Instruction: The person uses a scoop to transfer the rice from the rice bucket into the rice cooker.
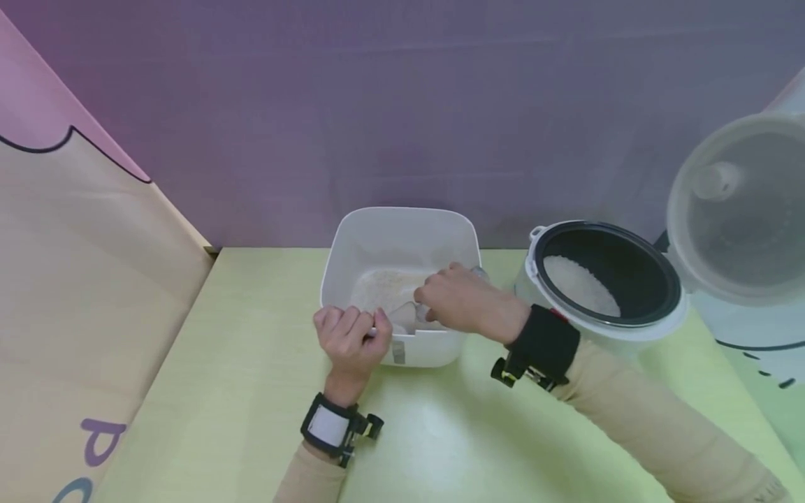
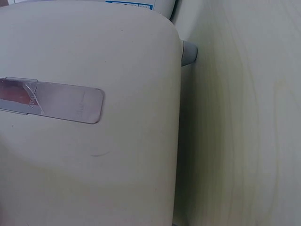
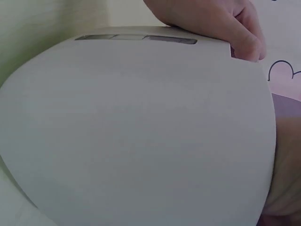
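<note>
A white rice bin [image 1: 402, 223], with loose rice [image 1: 377, 286] inside, stands at the table's back edge. My left hand [image 1: 352, 339] grips its front rim near the left corner, fingers curled over the edge; the right wrist view shows this left hand [image 3: 207, 19] at the rim too. My right hand [image 1: 462, 297] reaches over the right side into the bin, its fingers curled round the end of a small pale scoop [image 1: 404, 317]. The bin's wall [image 3: 141, 132] hides most of the right hand in the right wrist view. In the left wrist view, the bin's front [image 2: 131, 141] bears a clear label window [image 2: 70, 101].
On the right, a white rice cooker [image 1: 534, 293] holds a dark inner pot [image 1: 629, 279] with white rice [image 1: 578, 283] in it. Its lid [image 1: 742, 209] stands up, hinged at the right. A purple backdrop [image 1: 402, 105] rises behind the pale wooden table [image 1: 251, 391].
</note>
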Action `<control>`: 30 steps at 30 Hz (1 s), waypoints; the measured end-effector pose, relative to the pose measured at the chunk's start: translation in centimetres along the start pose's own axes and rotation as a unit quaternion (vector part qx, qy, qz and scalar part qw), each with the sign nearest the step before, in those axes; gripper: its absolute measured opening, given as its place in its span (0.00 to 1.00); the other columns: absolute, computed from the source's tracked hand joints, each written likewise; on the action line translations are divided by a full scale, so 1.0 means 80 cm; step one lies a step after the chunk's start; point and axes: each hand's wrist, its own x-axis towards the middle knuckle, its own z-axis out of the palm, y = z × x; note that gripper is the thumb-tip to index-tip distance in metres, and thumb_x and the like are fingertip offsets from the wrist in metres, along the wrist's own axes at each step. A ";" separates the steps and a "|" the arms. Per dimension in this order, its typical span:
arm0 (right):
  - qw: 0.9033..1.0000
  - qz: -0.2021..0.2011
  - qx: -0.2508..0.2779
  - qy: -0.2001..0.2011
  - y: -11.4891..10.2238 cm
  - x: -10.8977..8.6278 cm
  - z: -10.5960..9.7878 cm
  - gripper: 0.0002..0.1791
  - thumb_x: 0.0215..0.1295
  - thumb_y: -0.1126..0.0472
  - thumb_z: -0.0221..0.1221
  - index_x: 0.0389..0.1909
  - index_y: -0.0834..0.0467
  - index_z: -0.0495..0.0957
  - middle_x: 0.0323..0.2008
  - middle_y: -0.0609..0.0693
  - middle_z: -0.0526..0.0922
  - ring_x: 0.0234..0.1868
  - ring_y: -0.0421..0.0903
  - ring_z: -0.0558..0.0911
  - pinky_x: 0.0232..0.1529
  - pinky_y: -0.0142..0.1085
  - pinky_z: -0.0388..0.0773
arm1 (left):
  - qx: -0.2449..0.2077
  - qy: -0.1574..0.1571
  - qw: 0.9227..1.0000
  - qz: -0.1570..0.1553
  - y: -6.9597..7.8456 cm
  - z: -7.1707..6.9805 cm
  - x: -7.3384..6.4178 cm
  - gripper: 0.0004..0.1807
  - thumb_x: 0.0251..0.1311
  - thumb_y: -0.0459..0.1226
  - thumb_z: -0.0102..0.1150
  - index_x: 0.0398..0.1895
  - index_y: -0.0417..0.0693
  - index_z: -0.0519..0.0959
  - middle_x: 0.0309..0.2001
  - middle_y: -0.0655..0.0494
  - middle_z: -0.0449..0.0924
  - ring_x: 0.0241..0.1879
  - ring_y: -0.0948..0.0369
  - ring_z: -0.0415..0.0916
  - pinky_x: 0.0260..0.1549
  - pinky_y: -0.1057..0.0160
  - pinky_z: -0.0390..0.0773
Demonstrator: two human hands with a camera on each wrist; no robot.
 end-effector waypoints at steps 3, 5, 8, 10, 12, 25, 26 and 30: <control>1.000 0.015 0.012 0.006 -0.002 0.001 0.000 0.04 0.62 0.60 0.70 0.35 0.56 0.85 0.31 0.48 0.87 0.32 0.49 0.85 0.37 0.45 0.76 | 0.000 0.003 1.000 -0.001 0.001 0.000 0.000 0.18 0.43 0.30 0.59 0.09 0.49 0.60 0.12 0.59 0.56 0.17 0.57 0.52 0.28 0.58 0.56; 1.000 0.020 0.019 0.009 -0.004 0.001 0.002 0.04 0.62 0.60 0.69 0.34 0.56 0.85 0.31 0.48 0.87 0.33 0.49 0.85 0.38 0.46 0.76 | 0.000 0.005 1.000 -0.001 0.001 0.000 0.001 0.18 0.43 0.30 0.60 0.09 0.49 0.60 0.12 0.58 0.56 0.17 0.57 0.52 0.28 0.58 0.56; 0.999 0.024 0.031 0.015 -0.006 0.002 0.004 0.04 0.62 0.60 0.69 0.32 0.55 0.84 0.30 0.48 0.87 0.33 0.49 0.85 0.39 0.48 0.77 | -0.004 0.003 1.000 0.002 0.001 0.000 0.001 0.18 0.42 0.29 0.60 0.09 0.49 0.60 0.12 0.58 0.56 0.17 0.57 0.52 0.28 0.58 0.56; 0.999 0.026 0.038 0.020 -0.007 0.003 0.006 0.04 0.61 0.61 0.70 0.31 0.55 0.84 0.28 0.47 0.86 0.31 0.47 0.84 0.38 0.48 0.77 | -0.006 0.000 1.000 0.001 0.002 0.000 0.000 0.18 0.42 0.30 0.60 0.09 0.49 0.60 0.12 0.58 0.56 0.17 0.57 0.52 0.28 0.58 0.56; 0.998 0.028 0.042 0.026 -0.007 0.002 0.006 0.05 0.61 0.61 0.70 0.30 0.55 0.84 0.27 0.47 0.85 0.29 0.46 0.83 0.37 0.47 0.77 | -0.008 -0.001 1.000 0.001 0.002 0.000 0.000 0.18 0.43 0.29 0.60 0.09 0.49 0.60 0.12 0.58 0.56 0.17 0.57 0.52 0.28 0.58 0.56; 0.993 0.023 0.059 0.095 -0.008 -0.001 0.009 0.09 0.63 0.59 0.70 0.25 0.55 0.80 0.21 0.45 0.80 0.23 0.43 0.78 0.30 0.42 0.77 | -0.003 -0.001 1.000 -0.003 0.003 0.000 0.001 0.18 0.44 0.30 0.59 0.09 0.49 0.60 0.12 0.58 0.56 0.17 0.57 0.52 0.28 0.58 0.57; 0.993 0.024 0.057 0.099 -0.008 -0.003 0.009 0.09 0.62 0.59 0.70 0.26 0.55 0.81 0.22 0.45 0.81 0.23 0.44 0.78 0.30 0.43 0.77 | -0.002 -0.001 1.000 -0.003 0.003 0.000 0.001 0.18 0.44 0.30 0.59 0.09 0.49 0.60 0.12 0.58 0.56 0.17 0.57 0.52 0.28 0.58 0.57; 0.992 0.034 0.055 0.108 -0.009 -0.007 0.007 0.06 0.63 0.57 0.71 0.31 0.55 0.84 0.26 0.47 0.84 0.26 0.46 0.82 0.31 0.43 0.77 | 0.000 -0.001 1.000 -0.003 0.003 0.000 0.001 0.18 0.43 0.30 0.59 0.09 0.49 0.60 0.11 0.58 0.57 0.17 0.57 0.52 0.28 0.58 0.57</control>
